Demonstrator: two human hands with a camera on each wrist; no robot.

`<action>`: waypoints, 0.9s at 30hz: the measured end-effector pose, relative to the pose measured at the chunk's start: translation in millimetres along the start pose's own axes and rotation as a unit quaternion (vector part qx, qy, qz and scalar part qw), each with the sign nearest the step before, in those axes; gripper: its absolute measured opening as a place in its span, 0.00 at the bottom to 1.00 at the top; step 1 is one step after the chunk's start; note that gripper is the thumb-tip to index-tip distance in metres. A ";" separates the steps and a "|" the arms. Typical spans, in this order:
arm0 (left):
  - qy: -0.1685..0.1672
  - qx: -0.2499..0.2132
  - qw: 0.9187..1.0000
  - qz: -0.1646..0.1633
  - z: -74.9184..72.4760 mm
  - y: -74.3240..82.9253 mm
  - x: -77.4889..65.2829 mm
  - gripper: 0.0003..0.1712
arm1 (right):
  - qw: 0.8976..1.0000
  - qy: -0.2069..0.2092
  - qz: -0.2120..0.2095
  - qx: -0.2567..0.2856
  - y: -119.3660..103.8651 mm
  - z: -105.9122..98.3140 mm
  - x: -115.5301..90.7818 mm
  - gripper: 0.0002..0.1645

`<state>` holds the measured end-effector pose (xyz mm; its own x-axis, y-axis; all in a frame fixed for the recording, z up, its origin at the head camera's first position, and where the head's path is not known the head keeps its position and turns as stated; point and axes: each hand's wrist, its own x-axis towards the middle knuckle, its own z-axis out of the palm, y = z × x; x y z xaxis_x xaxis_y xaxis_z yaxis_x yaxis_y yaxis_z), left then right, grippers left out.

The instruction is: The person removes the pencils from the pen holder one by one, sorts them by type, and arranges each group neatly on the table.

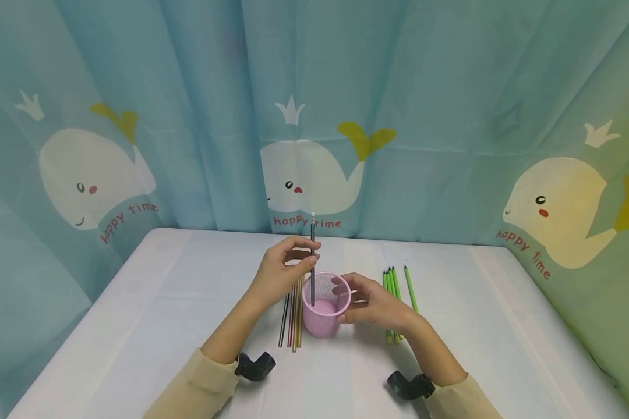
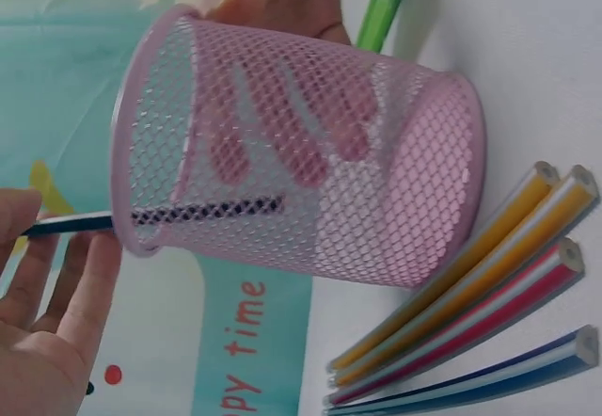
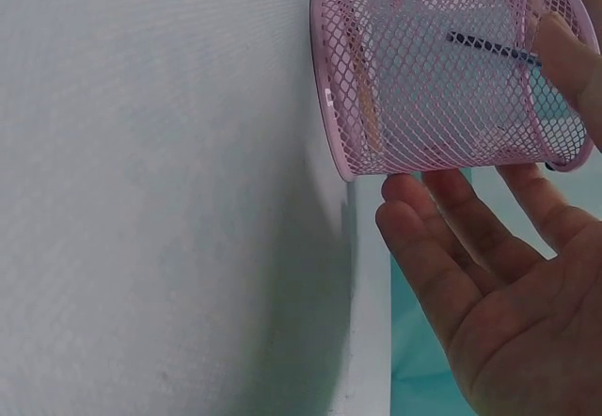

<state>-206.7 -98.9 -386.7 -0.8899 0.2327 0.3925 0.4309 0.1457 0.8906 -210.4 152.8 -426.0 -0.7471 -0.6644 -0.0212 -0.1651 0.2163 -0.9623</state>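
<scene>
My left hand (image 1: 279,272) pinches a dark pencil (image 1: 313,285) between thumb and fingers. The pencil stands upright, its lower end inside a pink mesh pen holder (image 1: 321,323) and above the floor of it; the left wrist view shows that end (image 2: 207,212) through the mesh. With its thumb near the rim and fingers round the far side, my right hand (image 1: 380,304) holds the pen holder from the right. In the right wrist view the right fingers (image 3: 442,265) lie along the mesh wall. No other pencil shows inside the holder.
Gold pencils (image 2: 489,267), a red pencil (image 2: 470,327) and a blue pencil (image 2: 489,378) lie just left of the holder. Several green pencils (image 1: 390,291) lie beyond my right hand, with one green pencil (image 1: 410,288) apart. A whale-print curtain (image 1: 440,116) hangs behind the white table (image 1: 136,326).
</scene>
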 end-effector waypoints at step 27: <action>0.022 -0.111 0.993 -0.022 -9.0 13.7 0.6 0.33 | 1.000 0.002 -0.005 -0.002 0.7 -0.4 0.6 0.41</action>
<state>-202.6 -105.4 -372.2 -0.9148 0.1873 0.3579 0.3528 -0.0612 0.9337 -211.2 152.8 -426.6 -0.7475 -0.6642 -0.0100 -0.1751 0.2115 -0.9616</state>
